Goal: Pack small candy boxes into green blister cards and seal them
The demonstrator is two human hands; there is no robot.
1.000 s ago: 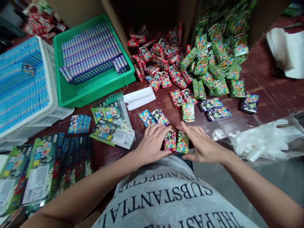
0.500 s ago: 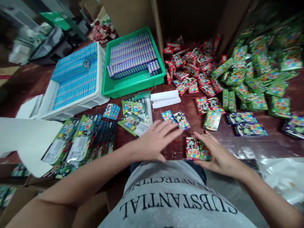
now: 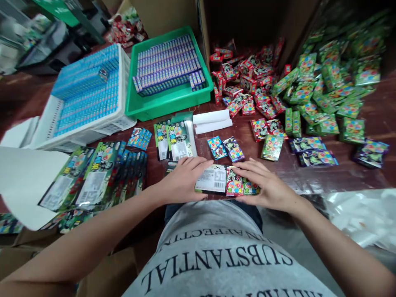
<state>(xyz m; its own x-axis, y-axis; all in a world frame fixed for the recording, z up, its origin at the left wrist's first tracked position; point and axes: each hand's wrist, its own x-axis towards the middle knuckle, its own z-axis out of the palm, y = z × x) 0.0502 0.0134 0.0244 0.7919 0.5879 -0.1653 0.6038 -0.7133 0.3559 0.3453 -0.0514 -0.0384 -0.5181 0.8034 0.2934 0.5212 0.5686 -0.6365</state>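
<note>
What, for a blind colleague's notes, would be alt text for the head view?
The left hand and right hand grip a labelled card and two small boxes at the near edge of the table. Beyond lie loose red boxes and green boxes, a green tray and a white crate of blue boxes.

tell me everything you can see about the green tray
The green tray is a shallow rectangular bin, plastic by its look, with a flared rim. It sits flat on the dark wooden table, close beside the white basket on its left. Neat rows of small purple boxes fill most of it; a strip of its near floor is bare.
</note>
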